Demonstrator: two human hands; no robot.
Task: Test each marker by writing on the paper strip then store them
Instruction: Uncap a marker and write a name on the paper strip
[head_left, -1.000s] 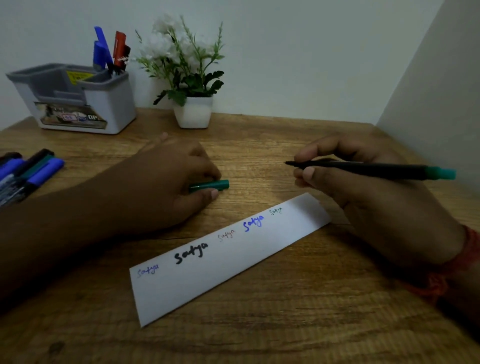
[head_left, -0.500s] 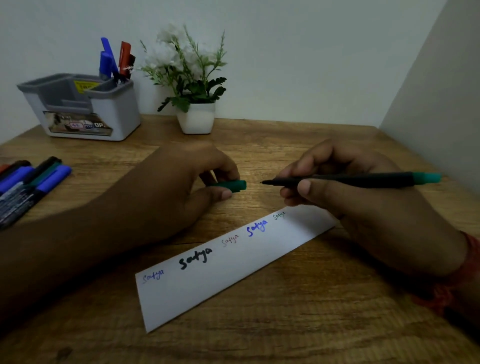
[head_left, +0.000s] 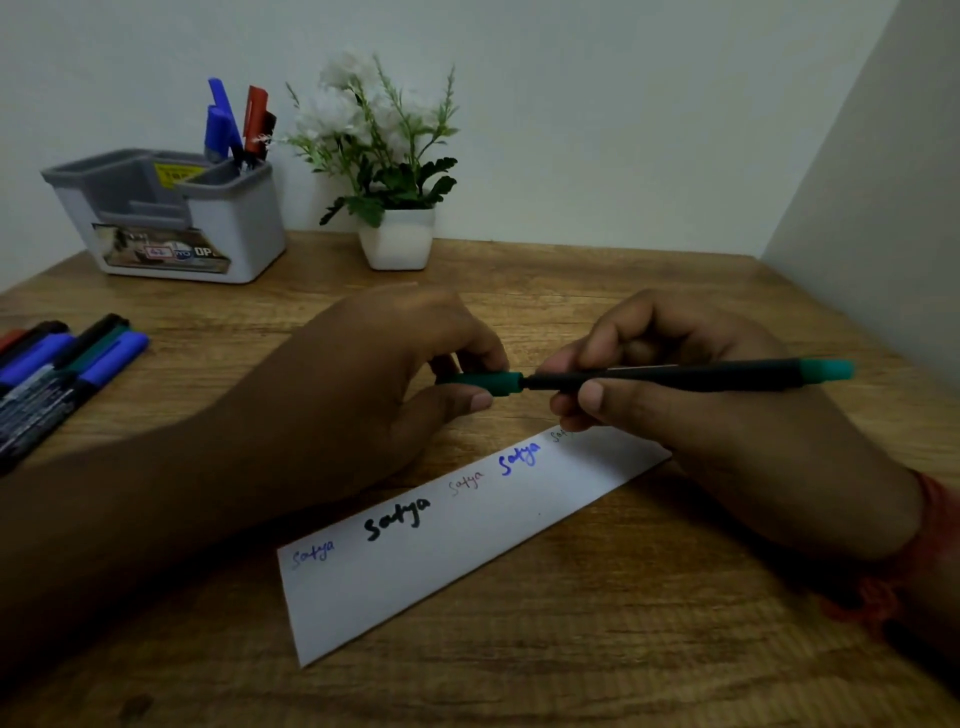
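Both hands and forearms are bare, with a red-orange thread band (head_left: 904, 571) knotted around the right wrist.

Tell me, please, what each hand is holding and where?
Left hand pinches the green cap by its closed end; right hand grips the green pen near its tip.

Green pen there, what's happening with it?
A person is recapping the green pen: the right hand holds the pen, the left hand holds the cap at its tip. The paper strip below has five test words. More markers lie at the left; a few stand in the organizer.
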